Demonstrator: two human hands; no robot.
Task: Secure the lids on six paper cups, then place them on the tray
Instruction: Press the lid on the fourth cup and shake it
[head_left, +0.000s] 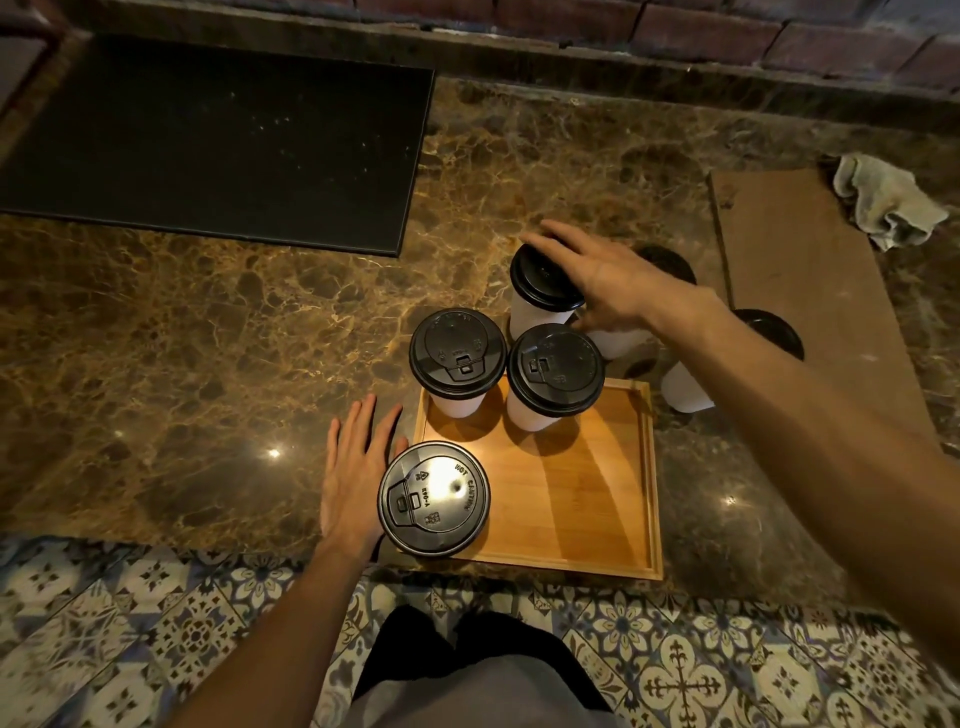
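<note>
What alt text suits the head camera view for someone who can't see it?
A right hand reaches over a lidded paper cup just beyond a wooden tray on a marble counter. The left hand lies flat beside a near cup at the tray's corner; two more cups stand on the tray.

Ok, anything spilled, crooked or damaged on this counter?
Nothing stands out. On the wooden tray the near cup, left cup and middle cup stand with lids flat; no spill shows on the counter. The right hand touches a fourth cup. A crumpled cloth lies far right.
</note>
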